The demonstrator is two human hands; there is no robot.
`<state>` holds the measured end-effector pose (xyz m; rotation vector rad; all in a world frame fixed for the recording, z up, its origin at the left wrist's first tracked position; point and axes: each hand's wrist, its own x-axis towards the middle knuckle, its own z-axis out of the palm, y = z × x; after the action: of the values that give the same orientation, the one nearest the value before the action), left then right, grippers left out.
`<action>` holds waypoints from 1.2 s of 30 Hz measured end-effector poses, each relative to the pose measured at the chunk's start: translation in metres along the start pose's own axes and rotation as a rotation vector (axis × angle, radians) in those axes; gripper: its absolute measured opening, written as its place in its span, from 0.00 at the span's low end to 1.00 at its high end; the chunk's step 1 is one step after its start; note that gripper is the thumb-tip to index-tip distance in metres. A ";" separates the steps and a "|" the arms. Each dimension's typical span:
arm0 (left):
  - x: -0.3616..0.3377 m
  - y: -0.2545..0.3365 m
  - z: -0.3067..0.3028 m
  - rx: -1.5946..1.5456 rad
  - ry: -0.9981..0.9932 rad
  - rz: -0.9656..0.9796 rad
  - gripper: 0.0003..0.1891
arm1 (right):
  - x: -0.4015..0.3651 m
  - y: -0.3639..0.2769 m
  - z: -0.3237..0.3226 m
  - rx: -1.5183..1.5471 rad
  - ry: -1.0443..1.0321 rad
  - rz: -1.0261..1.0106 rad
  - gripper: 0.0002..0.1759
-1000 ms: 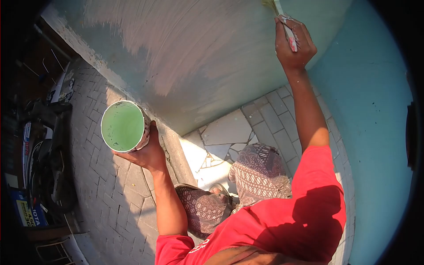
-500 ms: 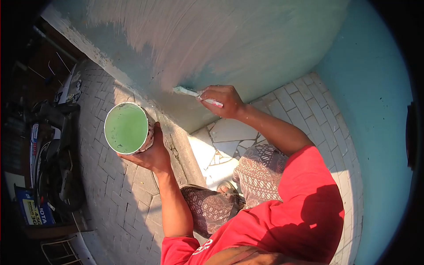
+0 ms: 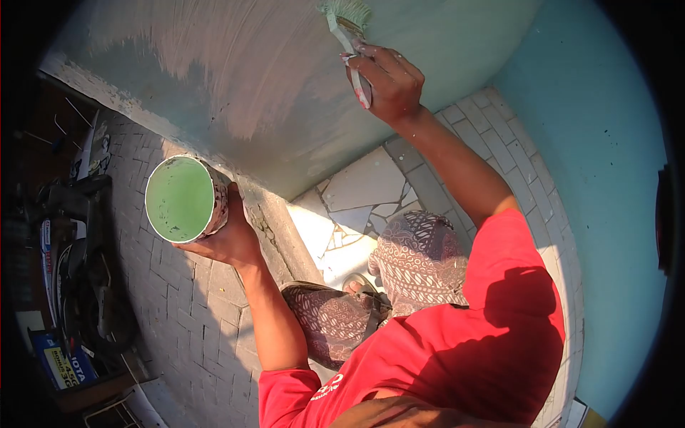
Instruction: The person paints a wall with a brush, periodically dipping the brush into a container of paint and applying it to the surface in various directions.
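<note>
My right hand [image 3: 389,82] is closed around the handle of a paintbrush [image 3: 347,53], whose bristles press on the wall [image 3: 278,71] near the top of the view. Pale green paint coats the bristles, and white specks dot my fingers. The wall carries streaky, pinkish-grey brush marks over a grey-green surface. On the left, my left hand [image 3: 232,239] grips a paint bucket [image 3: 214,203] from its side and underneath. Light green paint covers the inside of this bucket, which is tilted with its mouth facing me.
A turquoise wall [image 3: 578,178] stands on the right. Grey paving [image 3: 164,299] runs along the left, with a low kerb by the wall's foot. A dark motorcycle [image 3: 93,285] and a blue sign [image 3: 64,360] are at the far left. Broken-tile flooring [image 3: 364,185] lies below the wall.
My right hand has moved up along the wall with the paintbrush, which has turned so its bristles point upward. The bucket in my left hand sits slightly further left in view.
</note>
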<state>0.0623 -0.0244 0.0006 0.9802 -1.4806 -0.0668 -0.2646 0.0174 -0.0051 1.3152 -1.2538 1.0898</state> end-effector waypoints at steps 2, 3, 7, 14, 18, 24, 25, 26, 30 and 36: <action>0.000 0.001 0.001 0.057 -0.011 0.005 0.53 | -0.028 -0.046 0.007 0.165 -0.103 0.012 0.11; 0.000 0.001 0.003 0.002 -0.001 0.013 0.53 | -0.040 -0.063 0.011 0.256 -0.151 0.017 0.11; -0.001 0.005 0.002 0.094 -0.014 0.017 0.54 | -0.068 -0.092 0.013 0.612 -0.395 -0.047 0.10; 0.000 0.009 -0.003 0.054 -0.002 0.055 0.48 | -0.005 0.028 -0.026 0.636 -0.291 0.510 0.09; 0.003 0.006 -0.004 0.055 0.032 0.011 0.52 | 0.047 0.090 -0.069 0.283 0.029 0.504 0.06; 0.003 0.009 0.003 -0.014 0.026 0.006 0.51 | 0.055 0.051 -0.038 -0.037 0.102 0.140 0.08; 0.004 0.010 0.003 -0.018 0.032 0.008 0.51 | 0.036 0.019 -0.023 -0.035 -0.020 0.127 0.09; 0.004 0.011 0.003 0.013 0.027 0.028 0.52 | 0.018 -0.010 -0.009 0.041 -0.036 0.062 0.09; 0.006 0.012 0.000 0.023 0.031 0.026 0.52 | -0.045 -0.099 0.012 0.455 -0.299 0.021 0.09; 0.010 0.011 -0.010 0.000 0.091 0.003 0.49 | -0.013 -0.105 0.001 0.940 -0.433 0.359 0.10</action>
<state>0.0667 -0.0181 0.0169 0.9687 -1.3985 -0.0204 -0.1607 0.0163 -0.0254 2.1612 -1.3668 1.8484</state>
